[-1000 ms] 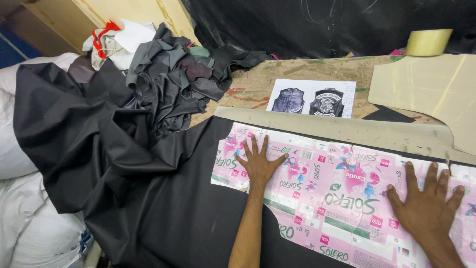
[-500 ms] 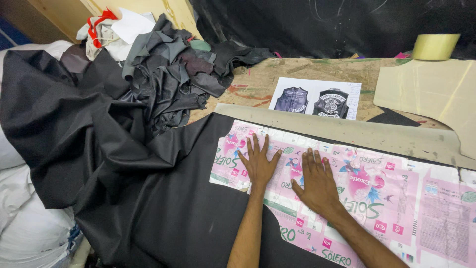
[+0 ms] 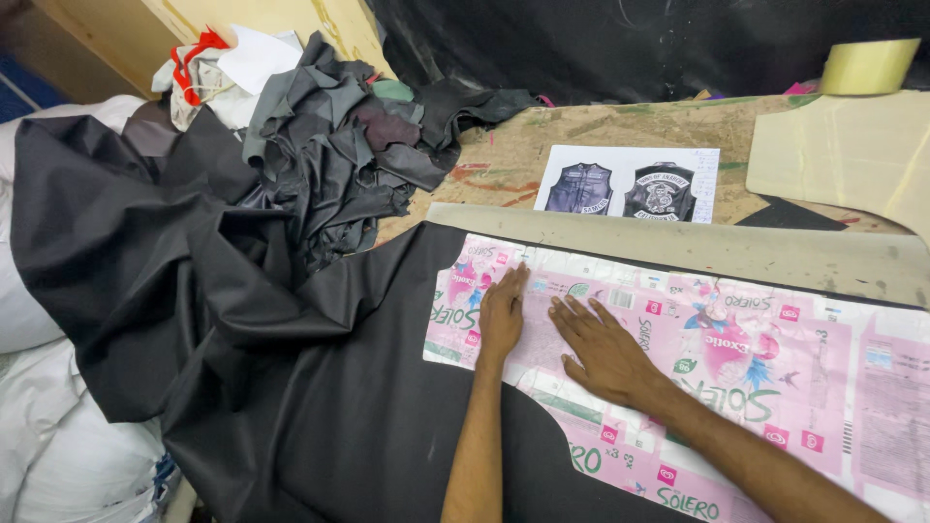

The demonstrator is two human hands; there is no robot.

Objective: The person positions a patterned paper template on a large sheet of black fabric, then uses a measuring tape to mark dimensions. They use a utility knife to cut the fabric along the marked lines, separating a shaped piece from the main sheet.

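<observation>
On the black fabric (image 3: 320, 426), the pink printed pattern sheet (image 3: 756, 368) lies flat. The left hand (image 3: 502, 315) and right hand (image 3: 601, 347) press on it side by side, palms down, fingers extended, holding nothing. Beyond lie a beige template (image 3: 678, 247) and a vest photo sheet (image 3: 630, 184).

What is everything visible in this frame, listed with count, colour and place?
pattern sheet: one, pink and white printed, flat on the black fabric
black fabric: one large piece, spread over the table, bunched at left
scrap pile: several pieces, dark grey and black, rear left
vest picture: one sheet, white with two dark vests, rear centre
beige templates: two, one a long strip, rear right
tape roll: one, yellowish, far right corner
white sacks: white, lower left
left hand: flat on the pattern sheet
right hand: flat on the pattern sheet
</observation>
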